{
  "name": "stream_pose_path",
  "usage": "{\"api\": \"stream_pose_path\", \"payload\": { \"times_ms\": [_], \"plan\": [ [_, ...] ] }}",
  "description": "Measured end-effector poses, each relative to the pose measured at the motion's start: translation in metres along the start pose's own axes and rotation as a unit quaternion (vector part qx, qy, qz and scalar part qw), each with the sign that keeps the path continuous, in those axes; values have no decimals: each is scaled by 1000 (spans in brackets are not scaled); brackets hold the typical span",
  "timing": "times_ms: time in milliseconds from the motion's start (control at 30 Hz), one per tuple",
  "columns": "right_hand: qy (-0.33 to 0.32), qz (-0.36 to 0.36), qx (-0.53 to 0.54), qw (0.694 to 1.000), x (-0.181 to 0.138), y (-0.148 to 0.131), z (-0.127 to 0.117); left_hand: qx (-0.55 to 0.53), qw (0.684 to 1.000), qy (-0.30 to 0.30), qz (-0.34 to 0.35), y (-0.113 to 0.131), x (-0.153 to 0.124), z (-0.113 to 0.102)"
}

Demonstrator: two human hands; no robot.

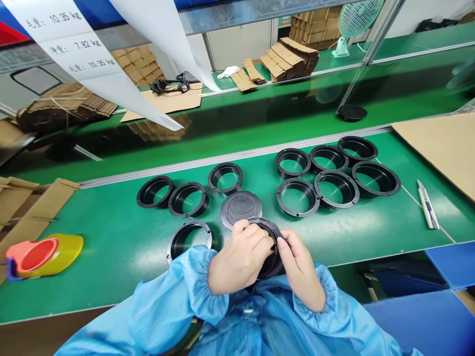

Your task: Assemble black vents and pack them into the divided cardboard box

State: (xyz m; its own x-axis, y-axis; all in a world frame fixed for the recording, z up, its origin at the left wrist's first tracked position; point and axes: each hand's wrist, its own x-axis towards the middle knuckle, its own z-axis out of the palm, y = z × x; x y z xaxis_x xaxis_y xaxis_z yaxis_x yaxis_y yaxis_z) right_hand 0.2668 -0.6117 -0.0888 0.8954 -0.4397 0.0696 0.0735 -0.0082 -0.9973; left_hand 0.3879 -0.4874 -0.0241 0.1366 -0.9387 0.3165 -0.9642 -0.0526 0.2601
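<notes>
The left hand (239,257) and right hand (300,269) pinch a black plastic ring (273,232) in a closed grip over the green tabletop (111,257), beside a round black cover (240,210), with ten more rings (297,182) lying separate.

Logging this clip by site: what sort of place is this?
Probably a factory assembly line: a long green workbench, rows of black plastic rings, and stacks of flattened cardboard.
</notes>
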Motion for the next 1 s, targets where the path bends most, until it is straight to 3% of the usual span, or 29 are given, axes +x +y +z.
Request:
{"api": "stream_pose_path", "payload": {
  "times_ms": [100, 233, 300, 367, 533, 600, 700, 800, 867, 933, 1000],
  "plan": [
    [17, 37, 71, 997, 4, 2, 2, -71, 996, 20, -59, -3, 2, -7],
    [33, 111, 228, 967, 10, 1, 6, -225, 954, 133, -145, -8, -5, -16],
    [38, 138, 286, 948, 12, -1, 6, -360, 902, 151, -186, -10, -12, -14],
    [48, 154, 324, 932, 13, -2, 5, -485, 837, 127, -218, -11, -19, -7],
    [25, 183, 382, 906, 15, -4, 4, -639, 720, 138, -231, -9, -32, 16],
    [2, 203, 409, 890, 14, -3, 7, -650, 714, 129, -224, -6, -34, 23],
    [-21, 221, 432, 874, 10, 0, 14, -633, 732, 146, -206, 0, -32, 28],
    [-50, 231, 396, 888, 8, 2, 16, -644, 720, 168, -198, 3, -30, 27],
    [-32, 195, 303, 932, 9, 0, 9, -650, 713, 171, -199, 3, -30, 25],
    [3, 81, 145, 986, 14, -5, -3, -650, 713, 167, -203, 1, -31, 22],
    [-14, -57, -19, 998, 20, -13, -16, -645, 720, 155, -205, 1, -33, 19]
  ]
}}
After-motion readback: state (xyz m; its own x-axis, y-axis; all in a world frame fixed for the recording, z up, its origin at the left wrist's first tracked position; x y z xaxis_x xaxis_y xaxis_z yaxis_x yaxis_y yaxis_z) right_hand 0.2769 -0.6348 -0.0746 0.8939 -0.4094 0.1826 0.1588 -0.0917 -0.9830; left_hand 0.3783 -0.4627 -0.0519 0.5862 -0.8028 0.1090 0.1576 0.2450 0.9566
